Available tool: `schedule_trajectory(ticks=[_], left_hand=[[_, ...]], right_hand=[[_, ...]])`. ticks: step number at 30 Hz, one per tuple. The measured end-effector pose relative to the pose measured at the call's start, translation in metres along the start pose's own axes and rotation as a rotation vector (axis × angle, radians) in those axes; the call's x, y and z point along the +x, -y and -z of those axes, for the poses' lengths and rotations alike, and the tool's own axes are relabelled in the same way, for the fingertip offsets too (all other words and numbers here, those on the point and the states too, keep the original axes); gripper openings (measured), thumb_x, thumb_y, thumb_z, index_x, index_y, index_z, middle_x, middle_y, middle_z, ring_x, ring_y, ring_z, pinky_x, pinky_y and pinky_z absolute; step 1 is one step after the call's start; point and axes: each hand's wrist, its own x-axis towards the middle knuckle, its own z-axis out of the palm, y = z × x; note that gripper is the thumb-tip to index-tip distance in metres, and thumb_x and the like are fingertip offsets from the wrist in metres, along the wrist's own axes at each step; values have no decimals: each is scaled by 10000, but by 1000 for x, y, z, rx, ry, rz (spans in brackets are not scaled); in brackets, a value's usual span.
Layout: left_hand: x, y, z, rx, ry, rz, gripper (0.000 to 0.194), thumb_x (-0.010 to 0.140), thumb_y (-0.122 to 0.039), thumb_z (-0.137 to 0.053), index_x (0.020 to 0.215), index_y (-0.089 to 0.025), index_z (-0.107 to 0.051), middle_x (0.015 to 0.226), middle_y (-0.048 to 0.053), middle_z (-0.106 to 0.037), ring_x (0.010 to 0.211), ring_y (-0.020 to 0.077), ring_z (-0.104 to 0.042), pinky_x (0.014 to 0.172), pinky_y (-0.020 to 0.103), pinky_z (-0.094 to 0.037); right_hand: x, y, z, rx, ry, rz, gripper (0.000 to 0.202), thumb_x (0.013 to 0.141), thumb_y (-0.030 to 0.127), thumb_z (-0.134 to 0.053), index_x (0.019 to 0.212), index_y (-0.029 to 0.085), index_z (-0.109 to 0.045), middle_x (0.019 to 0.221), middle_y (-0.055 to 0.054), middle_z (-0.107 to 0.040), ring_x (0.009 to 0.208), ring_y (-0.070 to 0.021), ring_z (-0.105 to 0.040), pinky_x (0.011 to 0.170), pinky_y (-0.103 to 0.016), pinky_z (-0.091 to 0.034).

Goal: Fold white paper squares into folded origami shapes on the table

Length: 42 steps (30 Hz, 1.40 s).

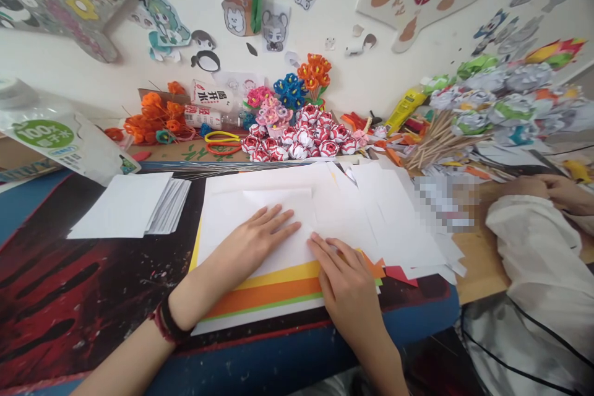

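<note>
1. Beneath the left hand (269, 236) lay the smaller white sheet (278, 197), its far edge showing beyond the fingertips. The hand was flat, palm down, fingers slightly spread, pressing on the paper rather than grasping it.
2. At the near right part of that sheet, just beside the left fingers, rested the right hand (346, 275). Its fingers stretched forward, close together; whether they pinched any paper could not be told.
3. Under both hands spread a larger white sheet (225, 201). On the near side of the left hand, bands of a yellow sheet (278, 275) and an orange sheet (269, 298) stuck out below it.
4. The hands hid much of the smaller sheet, and its near edge was hard to make out, white against white. Both forearms were cut off by the lower border.
5. Left of the left hand sat a stack of white paper (120, 205), with a large bottle (53, 130) behind it, cut off at the side.
6. Right of the right hand, close by, lay a red piece of paper (401, 275) and loose white sheets (394, 216); farther right, past a pixelated patch, was another person's sleeve (533, 238).
7. Beyond the fingertips stood red-and-white flowers (309, 136).
</note>
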Motion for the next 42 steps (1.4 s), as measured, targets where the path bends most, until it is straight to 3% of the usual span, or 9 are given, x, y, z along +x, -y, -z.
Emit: schedule_trajectory(ticks=[20, 26, 35, 42], left_hand=[[0, 3, 1, -25, -15, -1, 478, 979, -185, -388, 1446, -280, -360, 1516, 57, -369, 1436, 215, -238, 1157, 413, -283], [2, -7, 2, 65, 9, -6, 565, 961, -162, -384, 1493, -289, -240, 1560, 39, -276, 1444, 266, -205, 1143, 462, -263], [3, -10, 3, 101, 39, -17, 567, 960, -147, -369, 1488, -312, -246, 1553, 16, -297, 1448, 271, -185, 1134, 476, -255], [4, -9, 3, 100, 45, -15, 563, 967, -157, -373, 1489, -321, -241, 1553, 16, -294, 1443, 260, -207, 1139, 459, -264]], right_hand=[[0, -1, -1, -13, -24, -10, 413, 908, 70, -406, 1276, 129, -584, 1298, -64, -615, 1134, -245, -536, 904, -393, -421], [0, -2, -1, -32, 9, 13, 432, 890, 47, -401, 1274, 117, -585, 1312, -71, -603, 1149, -255, -526, 921, -404, -421], [-2, -1, -2, 8, -95, -9, 373, 885, 33, -436, 1189, 110, -638, 1216, -74, -665, 1124, -235, -557, 924, -388, -441], [-1, 0, -2, 6, -92, -29, 364, 895, 51, -424, 1175, 128, -643, 1205, -85, -669, 1122, -232, -575, 919, -389, -449]])
